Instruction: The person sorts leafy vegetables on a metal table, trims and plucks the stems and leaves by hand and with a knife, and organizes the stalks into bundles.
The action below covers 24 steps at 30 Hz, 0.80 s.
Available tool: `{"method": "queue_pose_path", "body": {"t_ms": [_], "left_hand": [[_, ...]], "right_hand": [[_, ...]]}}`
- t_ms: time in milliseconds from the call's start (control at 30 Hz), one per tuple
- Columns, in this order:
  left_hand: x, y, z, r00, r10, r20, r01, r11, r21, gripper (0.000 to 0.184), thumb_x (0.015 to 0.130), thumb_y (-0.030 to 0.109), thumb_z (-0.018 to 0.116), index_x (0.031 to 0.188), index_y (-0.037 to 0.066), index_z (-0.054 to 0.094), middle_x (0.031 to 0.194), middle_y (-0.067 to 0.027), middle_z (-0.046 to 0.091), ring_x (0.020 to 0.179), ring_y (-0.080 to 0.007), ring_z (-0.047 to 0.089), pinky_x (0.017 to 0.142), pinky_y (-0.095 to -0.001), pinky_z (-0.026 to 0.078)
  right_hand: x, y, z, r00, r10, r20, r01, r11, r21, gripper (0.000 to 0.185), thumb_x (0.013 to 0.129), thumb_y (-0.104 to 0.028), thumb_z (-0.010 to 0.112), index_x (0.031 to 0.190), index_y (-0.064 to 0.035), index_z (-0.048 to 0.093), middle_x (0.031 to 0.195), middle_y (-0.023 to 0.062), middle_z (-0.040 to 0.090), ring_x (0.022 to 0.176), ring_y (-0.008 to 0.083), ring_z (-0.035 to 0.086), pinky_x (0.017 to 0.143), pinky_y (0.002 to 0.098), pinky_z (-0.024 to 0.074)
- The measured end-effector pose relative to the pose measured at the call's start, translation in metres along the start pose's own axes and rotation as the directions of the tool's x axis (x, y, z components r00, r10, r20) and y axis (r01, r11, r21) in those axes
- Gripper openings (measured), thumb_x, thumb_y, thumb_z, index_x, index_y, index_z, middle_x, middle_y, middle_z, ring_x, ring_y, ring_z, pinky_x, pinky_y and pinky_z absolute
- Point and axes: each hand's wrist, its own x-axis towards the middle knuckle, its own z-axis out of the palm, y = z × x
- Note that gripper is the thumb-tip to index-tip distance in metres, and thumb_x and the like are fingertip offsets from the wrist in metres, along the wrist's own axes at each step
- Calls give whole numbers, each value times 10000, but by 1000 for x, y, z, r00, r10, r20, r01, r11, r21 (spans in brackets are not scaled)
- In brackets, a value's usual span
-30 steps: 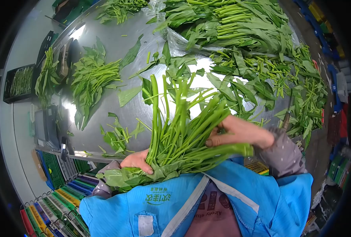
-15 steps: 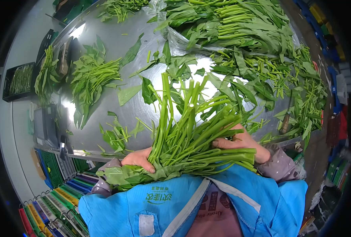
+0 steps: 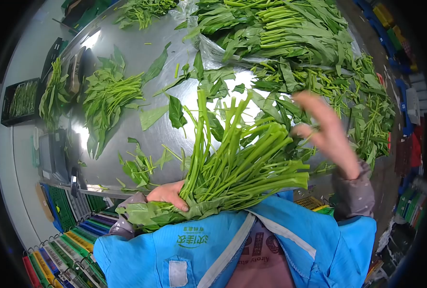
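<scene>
A large bunch of leafy green stems (image 3: 242,158) rests against my blue jacket, cut ends pointing up and to the right. My left hand (image 3: 170,194) is wrapped round its leafy lower part, the thumb on top and the other fingers hidden beneath. To the right of the bunch, my right hand (image 3: 323,128) is raised over the table, blurred, with thumb and fingers apart and nothing seen between them. Below and beyond it lie loose leaves and stem pieces (image 3: 367,110).
On the metal table (image 3: 127,120) lie a smaller bunch (image 3: 115,93), another at the left (image 3: 54,93) and a big pile of greens (image 3: 290,29) on plastic film. A black crate (image 3: 23,102) stands far left. Coloured crates (image 3: 69,249) are at lower left.
My right hand has let go of the stems at the bunch's right side and moved up and to the right, its fingers spreading. My left hand has kept its hold.
</scene>
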Motion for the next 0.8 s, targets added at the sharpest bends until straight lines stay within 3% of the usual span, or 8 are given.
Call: {"method": "queue_pose_path", "body": {"t_ms": [33,100,233,400,533,600,700,800], "left_hand": [[1,2,1,1000,-18,21,18,1000,-19,954,571,100,764,1336,40,198,1305,-101,360,1182,-193,356,995,-331,263],[2,3,2,999,-34,33,36,999,-36,962,568,89,761,1340,42,188,1309,-102,355,1183,-198,358,995,-334,263],[0,-1,0,999,-7,47,9,998,-57,964,556,67,758,1338,42,194,1306,-106,359,1184,-206,361,994,-341,268],[2,-5,-4,998,30,53,-27,997,-66,962,556,66,759,1336,43,197,1303,-112,361,1184,-210,364,994,-345,271],[2,-1,2,999,26,42,-23,997,-69,913,573,78,748,1321,20,228,1285,-115,383,1168,-205,379,986,-333,280],[1,1,4,999,33,15,-32,997,-73,864,588,86,735,1305,-1,260,1268,-116,402,1156,-199,388,982,-321,282],[1,-1,0,1000,11,17,-10,998,-67,937,563,90,764,1324,30,220,1285,-116,382,1172,-205,376,983,-338,288],[0,0,-2,1000,4,29,-4,1000,5,934,566,105,763,1324,29,222,1288,-114,376,1168,-201,377,985,-334,283]], "right_hand": [[-1,-5,15,979,29,203,-83,961,264,356,706,-73,647,1049,-49,555,1031,143,571,932,225,556,764,322,441],[-2,-11,44,893,-40,448,-213,839,501,264,726,-74,624,977,-6,578,901,126,619,800,204,586,711,296,455],[-9,-27,65,938,-118,327,-114,784,610,201,737,-86,616,913,7,595,736,89,621,658,146,561,633,273,451],[-16,-30,52,829,-32,558,-454,544,706,180,740,-102,620,873,18,606,679,46,594,614,52,487,549,236,408],[-17,-37,49,819,-36,573,-459,559,691,173,747,-110,615,853,27,609,662,24,589,601,37,476,530,216,390],[-17,-43,53,729,137,671,-659,406,633,170,754,-132,627,843,12,619,647,6,582,597,29,480,520,194,374],[-15,-48,49,818,54,572,-490,586,645,175,757,-156,638,838,-1,625,656,-1,588,617,23,501,520,185,377],[-26,-35,66,909,50,414,-379,517,768,119,766,-134,621,769,-16,626,609,-19,558,591,30,495,517,176,376]]}}
